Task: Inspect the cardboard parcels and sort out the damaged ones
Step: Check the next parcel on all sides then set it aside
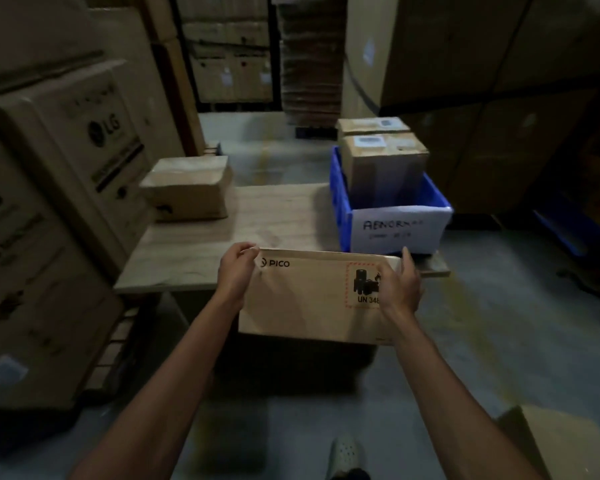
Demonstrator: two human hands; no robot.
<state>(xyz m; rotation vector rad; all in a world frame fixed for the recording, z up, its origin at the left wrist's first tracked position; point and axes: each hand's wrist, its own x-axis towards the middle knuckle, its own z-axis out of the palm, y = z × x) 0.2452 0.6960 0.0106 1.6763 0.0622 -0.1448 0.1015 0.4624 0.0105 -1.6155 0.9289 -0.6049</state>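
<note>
The held parcel (312, 299) hangs before the tabletop's (274, 220) near edge, the left hand (238, 271) gripping its upper left corner, the right hand (400, 289) its right end; on the tabletop, a small parcel (187, 188) lies far left and a bin (340, 202) stands right; 1 upright parcel (383, 161) stands in the bin, a rear parcel (371, 126) just behind it; stacked cartons (66, 150) rise left of the tabletop; a floor box (561, 441) sits near right.

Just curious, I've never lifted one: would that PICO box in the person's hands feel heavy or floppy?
Probably stiff: the PICO box keeps straight edges between left hand and right hand. Likely light, held up by its upper corners alone. Its warning label hints at careful handling.
</note>
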